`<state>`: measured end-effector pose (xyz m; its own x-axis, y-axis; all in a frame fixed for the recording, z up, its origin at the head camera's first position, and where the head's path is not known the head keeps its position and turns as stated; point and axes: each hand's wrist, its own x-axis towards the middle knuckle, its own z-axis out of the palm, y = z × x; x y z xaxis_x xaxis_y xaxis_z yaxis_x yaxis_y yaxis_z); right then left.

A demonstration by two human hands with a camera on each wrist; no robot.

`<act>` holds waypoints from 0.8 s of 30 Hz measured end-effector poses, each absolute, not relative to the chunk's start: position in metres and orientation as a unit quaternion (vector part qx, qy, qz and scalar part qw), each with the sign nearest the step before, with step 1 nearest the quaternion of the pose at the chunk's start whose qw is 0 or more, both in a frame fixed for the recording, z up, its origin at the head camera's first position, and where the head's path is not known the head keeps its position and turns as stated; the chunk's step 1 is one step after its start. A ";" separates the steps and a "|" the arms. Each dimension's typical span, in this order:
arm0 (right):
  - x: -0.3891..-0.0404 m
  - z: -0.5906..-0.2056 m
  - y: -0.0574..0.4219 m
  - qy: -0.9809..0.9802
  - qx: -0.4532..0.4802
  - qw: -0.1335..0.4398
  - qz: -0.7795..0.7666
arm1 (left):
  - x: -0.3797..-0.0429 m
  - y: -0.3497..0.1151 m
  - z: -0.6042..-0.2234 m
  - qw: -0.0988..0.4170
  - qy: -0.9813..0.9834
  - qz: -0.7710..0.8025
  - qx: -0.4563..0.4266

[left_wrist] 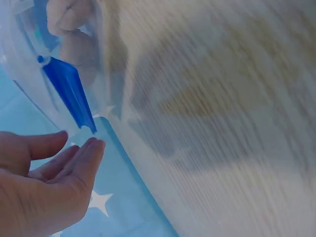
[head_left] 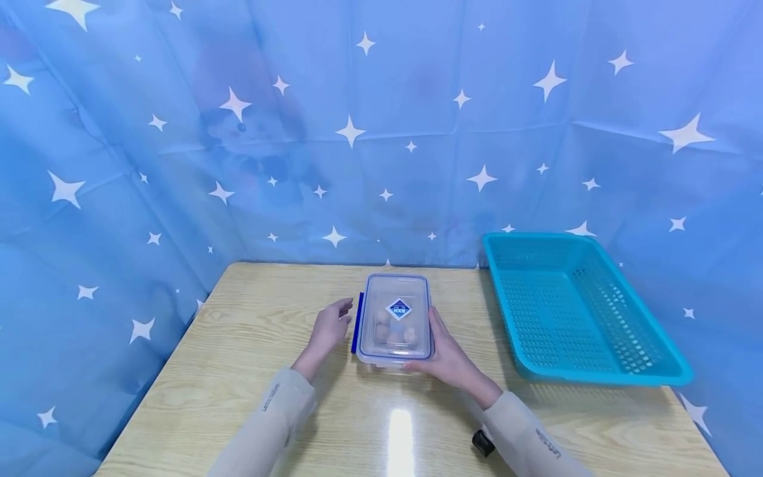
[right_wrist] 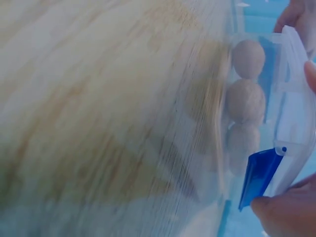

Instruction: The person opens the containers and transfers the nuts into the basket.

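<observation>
A clear plastic food container (head_left: 395, 315) with a blue-rimmed lid sits on the wooden table, several round light-brown balls (right_wrist: 245, 101) visible inside. My right hand (head_left: 448, 358) grips its right side, thumb at the front corner. In the right wrist view, a fingertip of that hand meets the end of a blue latch (right_wrist: 259, 177) angled away from the wall. Along the left side another blue latch (left_wrist: 69, 91) sticks out from the lid. Beside that one is my left hand (head_left: 330, 328), fingers loosely bent and holding nothing, fingertips just short of the latch's end.
A large turquoise perforated basket (head_left: 566, 265) stands on the table's right part, to the right of the container. Under the right sleeve lies a small black object (head_left: 483, 442). A blue star-patterned curtain (head_left: 381, 132) hangs behind the table (head_left: 238, 344).
</observation>
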<state>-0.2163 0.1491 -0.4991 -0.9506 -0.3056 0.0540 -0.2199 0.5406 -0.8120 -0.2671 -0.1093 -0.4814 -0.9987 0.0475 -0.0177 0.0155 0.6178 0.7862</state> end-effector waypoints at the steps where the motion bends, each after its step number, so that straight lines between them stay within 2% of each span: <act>1: -0.216 -0.499 0.149 0.877 -0.149 0.047 -0.455 | -0.267 -0.110 -0.482 0.010 0.897 0.442 0.030; 15: -0.215 -0.497 0.154 0.876 -0.145 0.046 -0.458 | -0.256 -0.106 -0.488 0.060 0.822 0.562 0.067; 24: -0.224 -0.495 0.156 0.877 -0.108 0.016 -0.469 | -0.256 -0.102 -0.486 0.071 0.797 0.598 0.055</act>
